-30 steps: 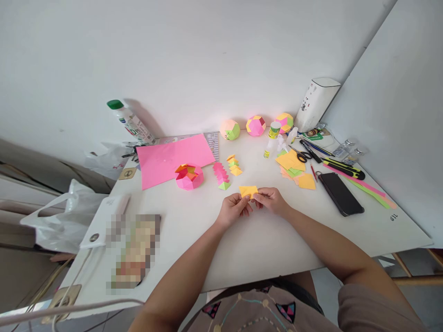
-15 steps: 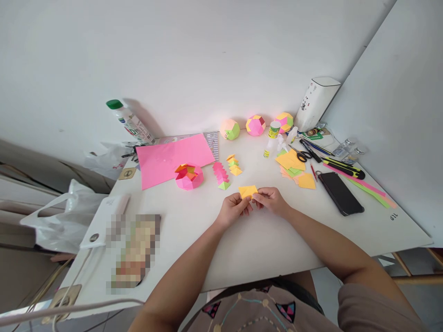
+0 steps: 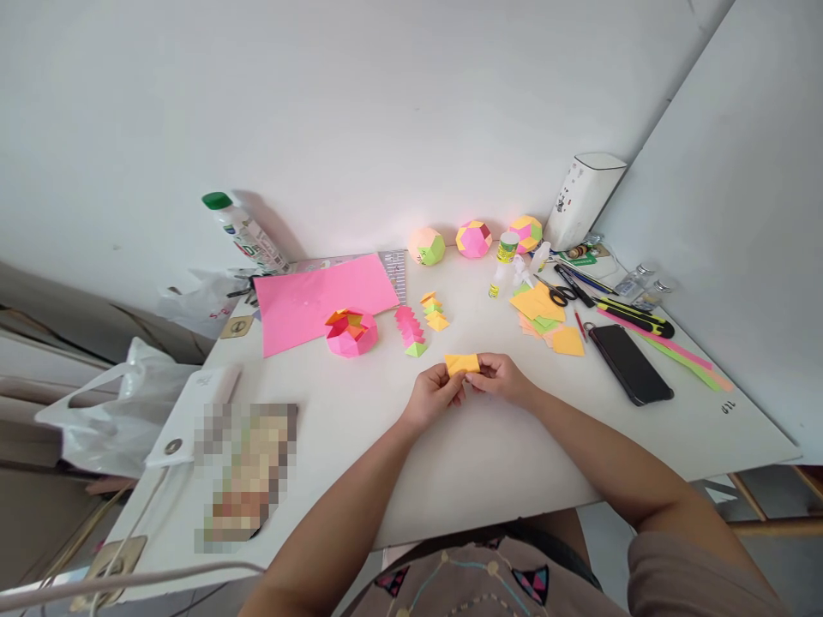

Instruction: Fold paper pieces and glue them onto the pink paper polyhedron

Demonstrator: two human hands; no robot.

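A small orange-yellow sheet of paper is held between my two hands, just above the white table. My left hand pinches its left and lower side, and my right hand grips its right edge. Fingertips behind the paper are partly hidden. Beyond it lie a row of pink folded paper pieces ending in a green one, and a row of orange and green folded pieces. To the left sits a pink paper ball, open at the top with orange inside.
Three finished paper balls, one of them pink and yellow, stand along the wall. To the right are loose paper squares, scissors, a black phone and a cutter. A pink sheet and white bottle are at left.
The paper's upper edge looks straighter and the sheet lower, as my right fingers shift along its right side. The whole view has tilted slightly.
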